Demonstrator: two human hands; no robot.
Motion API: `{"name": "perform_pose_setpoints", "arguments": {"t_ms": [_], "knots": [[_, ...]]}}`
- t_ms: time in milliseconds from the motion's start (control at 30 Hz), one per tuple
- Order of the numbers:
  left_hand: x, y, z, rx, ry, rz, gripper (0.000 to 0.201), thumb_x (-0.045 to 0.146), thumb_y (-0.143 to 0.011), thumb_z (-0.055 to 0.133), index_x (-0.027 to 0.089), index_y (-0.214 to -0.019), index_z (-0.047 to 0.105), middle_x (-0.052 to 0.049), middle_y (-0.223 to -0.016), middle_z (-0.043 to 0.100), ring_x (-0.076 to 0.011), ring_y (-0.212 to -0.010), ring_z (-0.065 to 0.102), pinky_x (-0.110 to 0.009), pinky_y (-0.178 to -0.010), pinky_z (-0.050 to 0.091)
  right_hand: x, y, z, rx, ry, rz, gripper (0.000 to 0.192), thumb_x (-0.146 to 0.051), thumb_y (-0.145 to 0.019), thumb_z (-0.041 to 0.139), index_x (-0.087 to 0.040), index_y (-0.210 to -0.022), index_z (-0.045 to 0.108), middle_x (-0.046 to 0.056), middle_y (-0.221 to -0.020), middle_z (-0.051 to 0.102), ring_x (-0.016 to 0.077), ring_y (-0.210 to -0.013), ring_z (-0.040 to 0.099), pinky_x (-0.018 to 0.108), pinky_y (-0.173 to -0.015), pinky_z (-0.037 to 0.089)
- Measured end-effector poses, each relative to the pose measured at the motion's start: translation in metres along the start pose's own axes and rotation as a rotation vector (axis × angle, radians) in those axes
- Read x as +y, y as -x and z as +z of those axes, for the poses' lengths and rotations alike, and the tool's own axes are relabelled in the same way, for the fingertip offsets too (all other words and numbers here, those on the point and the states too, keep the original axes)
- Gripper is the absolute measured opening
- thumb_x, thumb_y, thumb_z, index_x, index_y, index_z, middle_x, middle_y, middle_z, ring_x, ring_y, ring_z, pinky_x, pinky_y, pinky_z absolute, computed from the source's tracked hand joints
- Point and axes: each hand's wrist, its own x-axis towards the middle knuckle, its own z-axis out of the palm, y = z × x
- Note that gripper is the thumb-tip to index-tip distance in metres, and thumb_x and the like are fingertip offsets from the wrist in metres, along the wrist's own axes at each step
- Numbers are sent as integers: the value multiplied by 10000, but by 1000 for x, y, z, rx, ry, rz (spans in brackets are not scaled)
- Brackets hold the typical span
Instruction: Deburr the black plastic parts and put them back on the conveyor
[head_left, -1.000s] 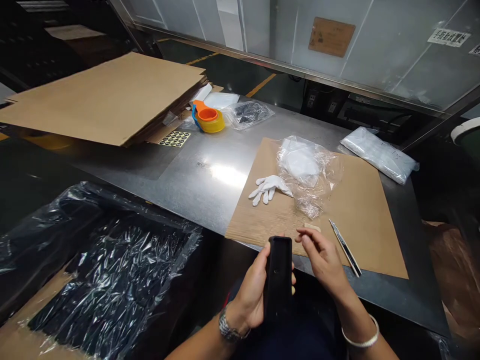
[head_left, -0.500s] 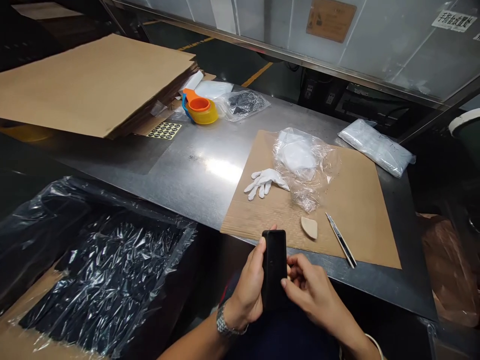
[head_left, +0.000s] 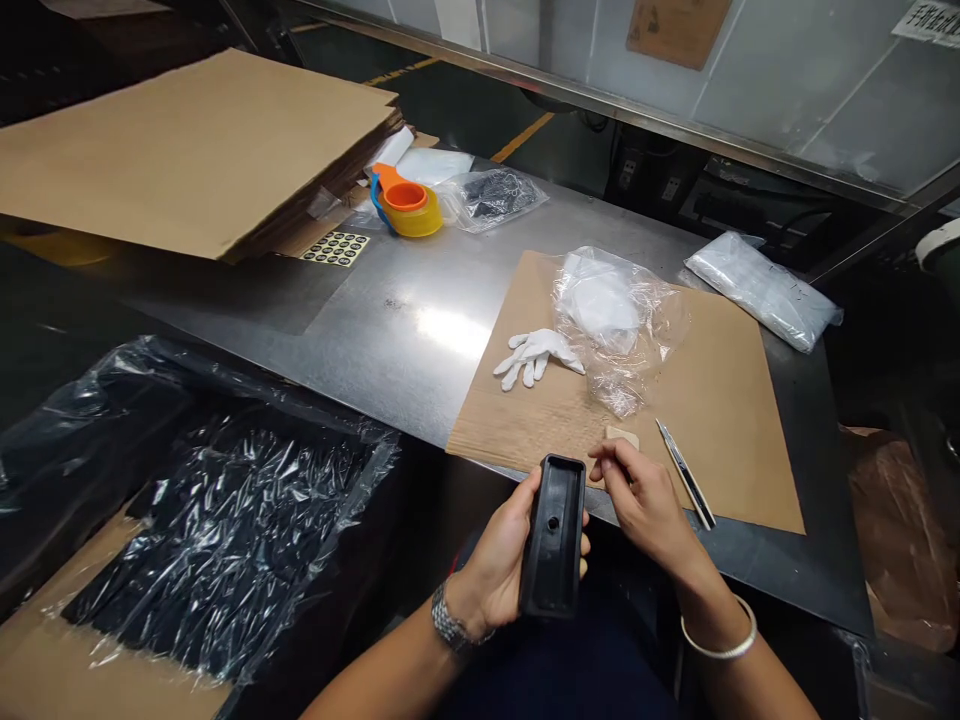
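As the left hand (head_left: 496,565) steadies black, oblong plastic tray (head_left: 553,560) by metal worktop's (head_left: 390,350) near edge, half-curled right hand (head_left: 651,505), hold unclear, likely needs precision.

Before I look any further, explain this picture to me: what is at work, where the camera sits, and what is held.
No machine here: these are a person's two bare hands, seen by a camera worn on the head, looking forward and down. The left hand holds a black tray-shaped part. The right hand is beside it, fingers curled; whether it pinches something small is unclear. Ahead, a metal table bears a cardboard sheet. On that sheet lie a white glove, a clear plastic bag, a cutter knife and a partly hidden beige piece.
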Motion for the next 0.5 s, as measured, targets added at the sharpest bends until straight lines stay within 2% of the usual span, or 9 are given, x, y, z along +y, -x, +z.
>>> {"name": "perform_pose_setpoints", "arguments": {"t_ms": [67, 200, 300, 400, 500], "knots": [[1, -1, 0, 13, 12, -26, 597, 559, -847, 343, 47, -801, 648, -96, -579, 650, -164, -473, 614, -264, -496, 507, -3, 8, -6, -83, -83, -92, 182, -171, -888, 396, -198, -948, 565, 11, -791, 605, 113, -730, 563, 205, -661, 408], [3, -3, 3, 34, 30, -66, 614, 549, -860, 309, 52, -714, 638, -101, -562, 653, -164, -433, 610, -251, -445, 497, -9, 27, -16, -259, -201, -248, 206, -125, -887, 435, -199, -1009, 584, 13, -805, 620, 103, -721, 556, 205, -661, 406], [4, -4, 4, 27, 66, -47, 600, 521, -871, 313, 41, -716, 638, -88, -560, 648, -157, -451, 612, -257, -478, 510, -11, 39, -19, -309, -162, -334, 195, -145, -891, 463, -185, -1040, 582, 13, -765, 627, 102, -674, 540, 215, -632, 390], [4, -5, 3, 36, 28, -87, 628, 553, -852, 324, 25, -729, 641, -113, -547, 646, -160, -450, 611, -231, -448, 482, -12, 47, -18, -377, -85, -413, 181, -186, -886, 491, -182, -1037, 591, 6, -702, 605, 108, -623, 503, 233, -593, 361], [4, -5, 1, 23, 11, -113, 638, 582, -833, 333, 31, -746, 642, -125, -569, 654, -173, -464, 617, -242, -464, 485, -13, 50, -16, -433, -51, -436, 175, -193, -889, 478, -181, -1017, 596, 6, -678, 584, 111, -620, 495, 239, -584, 349]]}}
